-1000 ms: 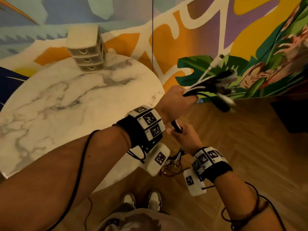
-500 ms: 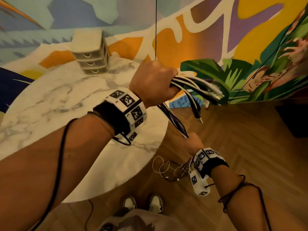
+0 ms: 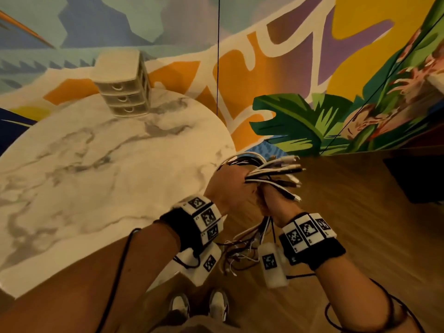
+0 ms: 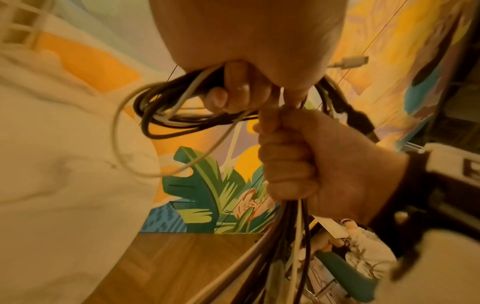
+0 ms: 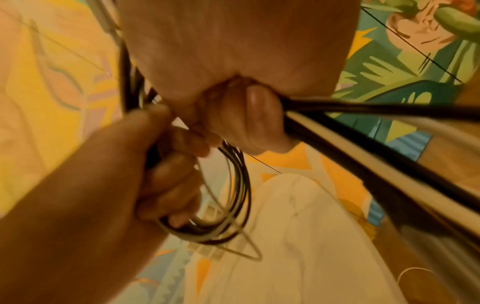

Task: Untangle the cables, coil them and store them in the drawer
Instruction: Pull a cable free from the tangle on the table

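Note:
A bundle of black and white cables (image 3: 271, 171) is held off the right edge of the round marble table (image 3: 96, 176). My left hand (image 3: 230, 188) grips the looped part of the cables (image 4: 166, 111), its fingers (image 4: 233, 90) curled round them. Directly below it, my right hand (image 3: 276, 205) is fisted round the hanging strands (image 4: 293, 242), fingers (image 5: 254, 121) wrapped tight. Plug ends (image 3: 293, 181) stick out to the right. Loose cable ends (image 3: 240, 251) dangle below the wrists. The small three-drawer unit (image 3: 122, 85) stands at the table's far edge, all drawers pushed in.
A painted mural wall (image 3: 312, 68) rises behind the table. A wooden floor (image 3: 348, 236) lies to the right, with a dark object (image 3: 420, 179) at its right side. My shoes (image 3: 199, 306) show below the hands.
My left hand has come down and to the right from over the table. My right hand has risen to meet it just under the loops. The hands now touch.

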### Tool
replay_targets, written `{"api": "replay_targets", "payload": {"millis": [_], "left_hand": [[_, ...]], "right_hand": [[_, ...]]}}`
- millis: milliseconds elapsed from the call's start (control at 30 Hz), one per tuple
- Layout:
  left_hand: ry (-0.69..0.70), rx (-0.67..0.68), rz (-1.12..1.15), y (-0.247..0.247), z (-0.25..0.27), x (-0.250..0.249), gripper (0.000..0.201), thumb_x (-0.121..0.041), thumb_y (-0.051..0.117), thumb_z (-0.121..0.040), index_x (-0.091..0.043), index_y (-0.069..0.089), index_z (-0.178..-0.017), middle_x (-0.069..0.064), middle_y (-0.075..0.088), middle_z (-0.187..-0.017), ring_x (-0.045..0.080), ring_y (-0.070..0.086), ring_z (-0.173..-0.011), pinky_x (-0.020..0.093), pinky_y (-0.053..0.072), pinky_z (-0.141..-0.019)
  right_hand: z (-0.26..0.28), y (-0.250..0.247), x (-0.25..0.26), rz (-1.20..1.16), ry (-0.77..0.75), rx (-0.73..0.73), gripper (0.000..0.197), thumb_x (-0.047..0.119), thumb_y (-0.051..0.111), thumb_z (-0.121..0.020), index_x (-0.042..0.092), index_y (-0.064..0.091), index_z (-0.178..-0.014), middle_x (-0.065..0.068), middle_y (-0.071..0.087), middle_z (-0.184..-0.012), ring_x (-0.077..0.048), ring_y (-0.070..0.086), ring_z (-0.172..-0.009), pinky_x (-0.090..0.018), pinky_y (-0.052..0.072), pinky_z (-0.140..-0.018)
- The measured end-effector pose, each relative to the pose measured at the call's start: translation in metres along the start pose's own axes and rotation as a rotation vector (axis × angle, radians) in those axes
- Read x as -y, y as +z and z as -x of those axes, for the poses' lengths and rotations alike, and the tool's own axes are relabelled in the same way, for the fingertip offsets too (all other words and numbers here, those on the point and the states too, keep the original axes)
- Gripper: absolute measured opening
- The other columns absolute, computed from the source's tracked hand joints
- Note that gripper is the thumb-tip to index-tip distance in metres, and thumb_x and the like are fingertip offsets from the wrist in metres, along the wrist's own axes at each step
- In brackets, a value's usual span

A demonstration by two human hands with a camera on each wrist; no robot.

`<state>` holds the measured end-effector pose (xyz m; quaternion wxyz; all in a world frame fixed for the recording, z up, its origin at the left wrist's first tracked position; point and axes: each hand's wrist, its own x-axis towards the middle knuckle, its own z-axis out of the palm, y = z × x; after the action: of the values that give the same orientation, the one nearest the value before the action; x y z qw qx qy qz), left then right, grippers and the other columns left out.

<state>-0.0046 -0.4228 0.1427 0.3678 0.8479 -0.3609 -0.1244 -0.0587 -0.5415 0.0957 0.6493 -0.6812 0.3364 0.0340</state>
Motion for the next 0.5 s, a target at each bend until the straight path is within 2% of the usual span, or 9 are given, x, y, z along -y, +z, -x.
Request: {"api": "replay_targets", "payload": {"millis": [33,100,200,300,367,400,433,467,500], "left_hand": [[0.005,-0.017,-0.012,0.003,0.001,0.002,0.042,-0.038,0.038,-0.076,-0.010,0.069,-0.083,0.011,0.070,-0.099,0.029,0.061,-0.091,0.032,0.045,-0.076],[-0.024,-0.016,-0.079,0.008,-0.002,0.007,0.050,-0.045,0.033,-0.074,-0.011,0.067,-0.088,0.009,0.070,-0.096,0.030,0.061,-0.090,0.032,0.044,-0.071],[-0.080,0.012,-0.060,0.011,-0.011,0.013,0.065,-0.058,0.025,-0.072,-0.019,0.067,-0.103,0.003,0.069,-0.104,0.025,0.063,-0.096,0.038,0.051,-0.080],[-0.149,0.038,0.036,0.011,-0.016,0.010,0.067,-0.068,0.034,-0.076,-0.014,0.069,-0.092,0.007,0.067,-0.093,0.024,0.062,-0.086,0.041,0.050,-0.076],[-0.221,0.068,0.079,0.010,-0.017,0.007,0.056,-0.063,0.051,-0.082,-0.008,0.066,-0.084,0.011,0.064,-0.086,0.025,0.060,-0.081,0.041,0.049,-0.074],[-0.269,0.078,0.114,0.011,-0.017,0.006,0.051,-0.056,0.057,-0.083,-0.006,0.065,-0.083,0.014,0.064,-0.084,0.026,0.061,-0.081,0.040,0.046,-0.073],[-0.317,0.079,0.152,0.011,-0.018,0.007,0.049,-0.052,0.062,-0.082,-0.003,0.065,-0.084,0.015,0.065,-0.083,0.027,0.061,-0.080,0.040,0.046,-0.070],[-0.350,0.068,0.190,0.011,-0.018,0.006,0.047,-0.048,0.065,-0.081,-0.001,0.066,-0.084,0.016,0.065,-0.081,0.026,0.061,-0.078,0.040,0.045,-0.068],[-0.367,0.047,0.214,0.011,-0.018,0.006,0.044,-0.044,0.066,-0.081,0.000,0.067,-0.082,0.016,0.064,-0.079,0.026,0.061,-0.075,0.038,0.043,-0.065]], "right_hand": [[0.001,-0.001,0.003,-0.032,-0.004,-0.024,0.043,0.027,0.046,-0.098,0.024,0.044,-0.055,0.009,0.040,-0.044,-0.007,0.036,-0.034,-0.020,0.027,-0.036],[0.000,-0.005,0.004,-0.064,-0.021,-0.067,0.036,0.024,0.049,-0.098,0.024,0.049,-0.061,0.010,0.046,-0.047,-0.005,0.043,-0.033,-0.017,0.031,-0.033],[0.002,-0.005,0.002,-0.003,-0.019,-0.017,0.036,0.024,0.044,-0.098,0.024,0.045,-0.063,0.009,0.044,-0.051,-0.009,0.040,-0.042,-0.020,0.031,-0.040],[0.004,0.000,0.002,0.238,-0.101,0.023,0.025,0.017,0.043,-0.096,0.025,0.050,-0.074,0.005,0.043,-0.066,-0.008,0.039,-0.055,-0.023,0.033,-0.051],[0.009,0.006,0.007,0.251,-0.247,-0.002,0.017,0.008,0.047,-0.093,0.009,0.064,-0.091,-0.004,0.052,-0.067,-0.008,0.046,-0.055,-0.021,0.039,-0.052],[0.011,0.009,0.008,0.210,-0.294,0.008,0.016,0.001,0.050,-0.090,0.003,0.066,-0.092,-0.008,0.058,-0.066,-0.008,0.052,-0.054,-0.019,0.044,-0.051],[0.009,0.009,0.009,0.192,-0.329,0.045,0.020,-0.005,0.051,-0.088,0.007,0.067,-0.086,-0.003,0.061,-0.061,-0.002,0.056,-0.050,-0.013,0.045,-0.049],[0.010,0.010,0.011,0.182,-0.296,0.099,0.030,-0.007,0.050,-0.089,0.017,0.062,-0.077,0.007,0.059,-0.053,0.004,0.056,-0.046,-0.007,0.041,-0.046],[0.012,0.010,0.013,0.223,-0.304,0.116,0.038,-0.006,0.047,-0.091,0.024,0.054,-0.070,0.013,0.055,-0.044,0.008,0.052,-0.042,-0.006,0.037,-0.043]]}}
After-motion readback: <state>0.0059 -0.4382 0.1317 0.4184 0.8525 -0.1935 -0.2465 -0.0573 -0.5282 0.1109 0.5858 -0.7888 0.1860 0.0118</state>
